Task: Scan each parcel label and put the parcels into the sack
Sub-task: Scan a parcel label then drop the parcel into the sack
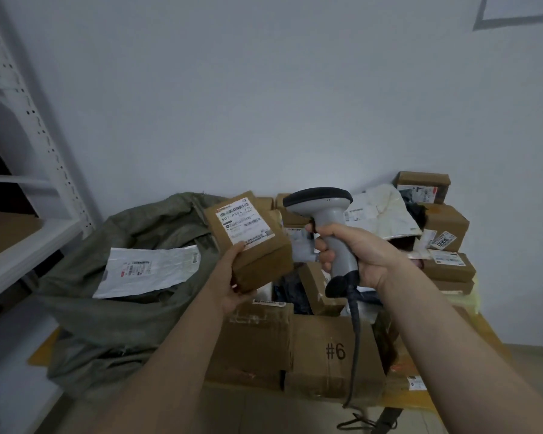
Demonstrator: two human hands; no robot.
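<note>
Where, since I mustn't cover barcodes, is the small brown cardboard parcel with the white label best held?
Grip the brown cardboard parcel by its bare lower end, from below-left as the left hand does: thumb on the front under the white label, fingers underneath. The label fills the upper face, which the grey handheld scanner must see.

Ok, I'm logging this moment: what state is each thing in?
Box: held in left hand, label up.
Scanner: gripped in right hand, head near box.
Sack: open, slumped.
Mailer: lying in sack's mouth.
#6 carton: taped shut.
</note>
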